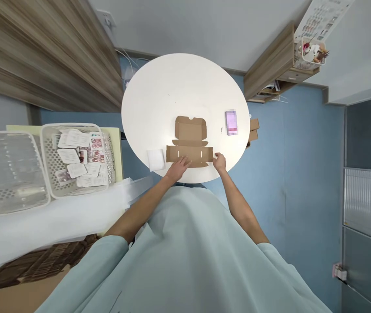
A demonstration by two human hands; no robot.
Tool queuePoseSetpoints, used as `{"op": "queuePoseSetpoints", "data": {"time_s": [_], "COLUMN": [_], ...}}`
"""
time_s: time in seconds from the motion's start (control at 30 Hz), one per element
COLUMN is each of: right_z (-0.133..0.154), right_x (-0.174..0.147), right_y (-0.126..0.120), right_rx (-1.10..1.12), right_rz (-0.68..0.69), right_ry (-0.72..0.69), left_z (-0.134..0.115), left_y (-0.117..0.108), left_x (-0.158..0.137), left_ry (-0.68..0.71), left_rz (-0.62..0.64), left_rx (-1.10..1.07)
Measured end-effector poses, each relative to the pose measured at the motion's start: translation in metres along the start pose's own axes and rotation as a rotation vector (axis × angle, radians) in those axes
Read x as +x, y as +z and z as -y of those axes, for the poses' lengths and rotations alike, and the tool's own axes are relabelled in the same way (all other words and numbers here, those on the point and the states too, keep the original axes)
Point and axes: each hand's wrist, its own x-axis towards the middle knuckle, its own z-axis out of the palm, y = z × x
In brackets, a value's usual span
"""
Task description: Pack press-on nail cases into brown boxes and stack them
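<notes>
An unfolded brown cardboard box (190,130) lies flat on the round white table (185,82), its lid panel pointing away from me. My left hand (179,167) rests on the near panel, left of its middle, fingers stretched out over the cardboard. At the right end of that panel, my right hand (219,162) has its fingers bent around the side flap's edge, thumb and fingers pinching it. A white square packet (156,160) lies left of the cardboard, beside my left hand.
A blurred purple phone-like object (231,122) lies on the table's right side. To my left stand two white baskets, one holding many printed cards (77,161), the other clear plastic packaging (9,169). White wrap (74,217) stretches in front of them.
</notes>
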Motion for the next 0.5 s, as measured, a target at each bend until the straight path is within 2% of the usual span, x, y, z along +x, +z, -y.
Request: {"op": "queuePoseSetpoints", "data": {"time_s": [0.13,0.2,0.37,0.5], "right_z": [0.029,0.045,0.073,0.075], "right_x": [0.003,0.008,0.025,0.037], "right_y": [0.005,0.012,0.037,0.049], "right_rx": [-0.043,-0.043,-0.019,0.003], "right_rz": [-0.069,-0.053,0.11,0.171], "right_ry": [-0.209,-0.286,-0.25,-0.253], "left_z": [0.023,0.034,0.043,0.042], "left_y": [-0.005,-0.008,-0.019,-0.029], "left_x": [-0.011,-0.015,-0.02,-0.017], "left_ry": [-0.031,-0.04,-0.103,-0.146], "left_rz": [-0.055,-0.079,-0.058,-0.049], "left_rx": [-0.021,-0.038,-0.096,-0.13]}}
